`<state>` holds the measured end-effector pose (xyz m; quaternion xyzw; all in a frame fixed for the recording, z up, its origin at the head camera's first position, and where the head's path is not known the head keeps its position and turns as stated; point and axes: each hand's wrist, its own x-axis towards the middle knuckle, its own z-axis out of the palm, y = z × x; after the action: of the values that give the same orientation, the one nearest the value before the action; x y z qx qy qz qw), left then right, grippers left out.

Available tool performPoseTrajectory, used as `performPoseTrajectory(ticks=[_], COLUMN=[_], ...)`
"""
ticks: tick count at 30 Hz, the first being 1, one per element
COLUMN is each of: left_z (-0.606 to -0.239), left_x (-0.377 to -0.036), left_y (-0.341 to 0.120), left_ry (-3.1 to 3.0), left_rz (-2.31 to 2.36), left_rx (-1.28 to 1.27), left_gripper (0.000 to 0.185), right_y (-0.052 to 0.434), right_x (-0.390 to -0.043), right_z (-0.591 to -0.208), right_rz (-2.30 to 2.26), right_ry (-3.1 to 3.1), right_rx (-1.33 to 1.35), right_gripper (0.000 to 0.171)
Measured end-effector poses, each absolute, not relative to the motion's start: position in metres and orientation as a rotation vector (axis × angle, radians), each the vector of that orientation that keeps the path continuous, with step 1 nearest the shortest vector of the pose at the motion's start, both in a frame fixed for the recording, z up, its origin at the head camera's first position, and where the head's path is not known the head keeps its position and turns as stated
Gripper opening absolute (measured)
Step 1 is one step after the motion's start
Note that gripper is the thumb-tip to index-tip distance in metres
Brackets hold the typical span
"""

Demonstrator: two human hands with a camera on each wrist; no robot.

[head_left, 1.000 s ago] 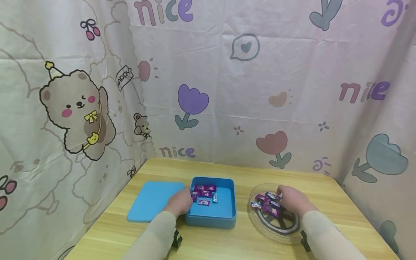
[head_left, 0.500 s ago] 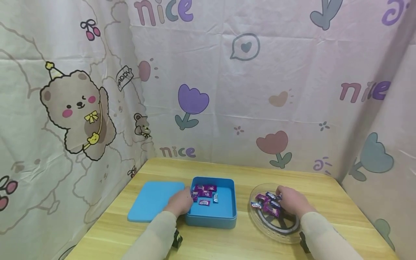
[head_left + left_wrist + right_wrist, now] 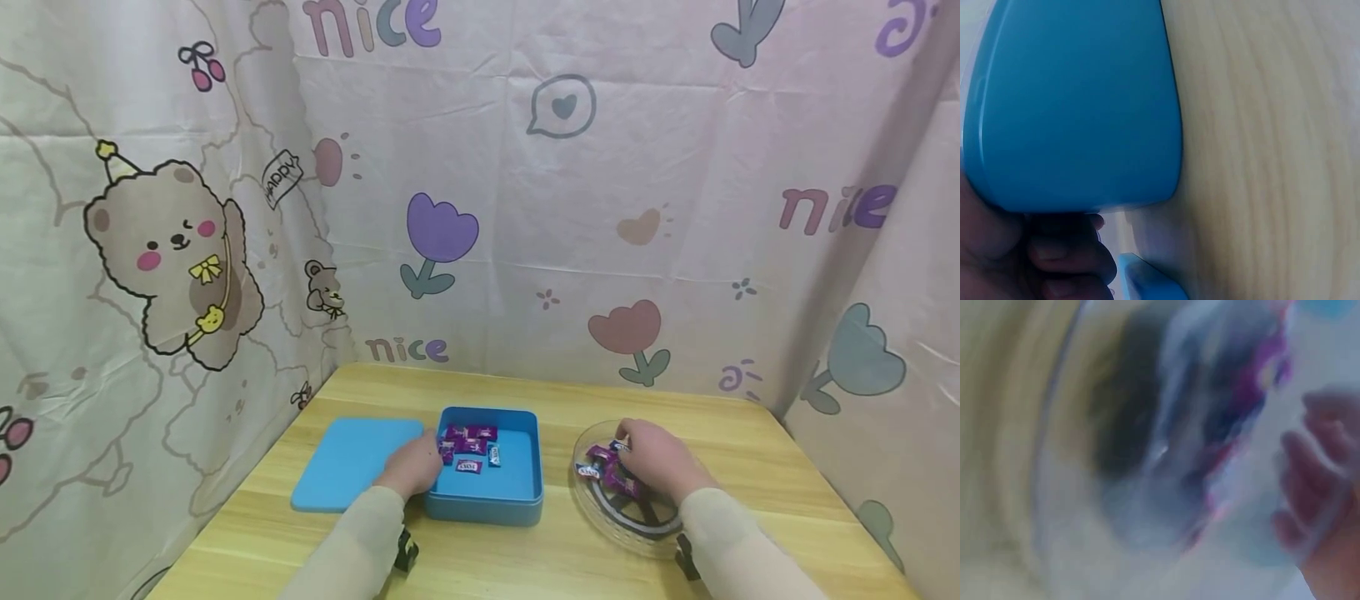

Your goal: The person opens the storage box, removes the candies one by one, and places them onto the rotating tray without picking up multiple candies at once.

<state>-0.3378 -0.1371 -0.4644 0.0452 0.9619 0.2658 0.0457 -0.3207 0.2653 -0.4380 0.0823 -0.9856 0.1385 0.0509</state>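
A blue square box (image 3: 483, 510) stands on the table with several purple-wrapped candies (image 3: 471, 446) and a blue-and-white one (image 3: 493, 455) inside. At its left side, my left hand (image 3: 414, 463) grips the wall, thumb by the rim and fingers curled against the outside in the left wrist view. To the right is a clear round dish (image 3: 600, 529) holding several purple and dark blue wrapped candies (image 3: 621, 480). My right hand (image 3: 660, 457) reaches over the dish, fingertips at the candies and covering some. The right wrist view is blurred; I cannot tell whether its fingers (image 3: 1300, 475) hold a candy.
A flat light-blue lid (image 3: 352, 467) lies left of the box. The wooden table (image 3: 555, 554) shows between and in front of the containers. Printed cloth (image 3: 525, 208) hangs behind the table and along both sides.
My right hand has shifted left over the dish and now covers dark blue candies that showed before. The left hand stays at the box. The head view has shifted slightly.
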Motion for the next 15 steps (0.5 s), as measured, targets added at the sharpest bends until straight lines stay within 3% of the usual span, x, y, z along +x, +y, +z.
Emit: performPoseTrajectory(ticks=[15], left_z=[-0.464], left_x=[-0.337], left_y=[-0.138], left_ry=[2.909], left_rz=[0.872], left_rx=[0.143], left_gripper=[0.049], right_y=[0.17], right_x=[-0.322], right_z=[-0.415], right_rz=[0.363], right_ry=[-2.899], right_rx=[0.488], right_gripper=[0.022])
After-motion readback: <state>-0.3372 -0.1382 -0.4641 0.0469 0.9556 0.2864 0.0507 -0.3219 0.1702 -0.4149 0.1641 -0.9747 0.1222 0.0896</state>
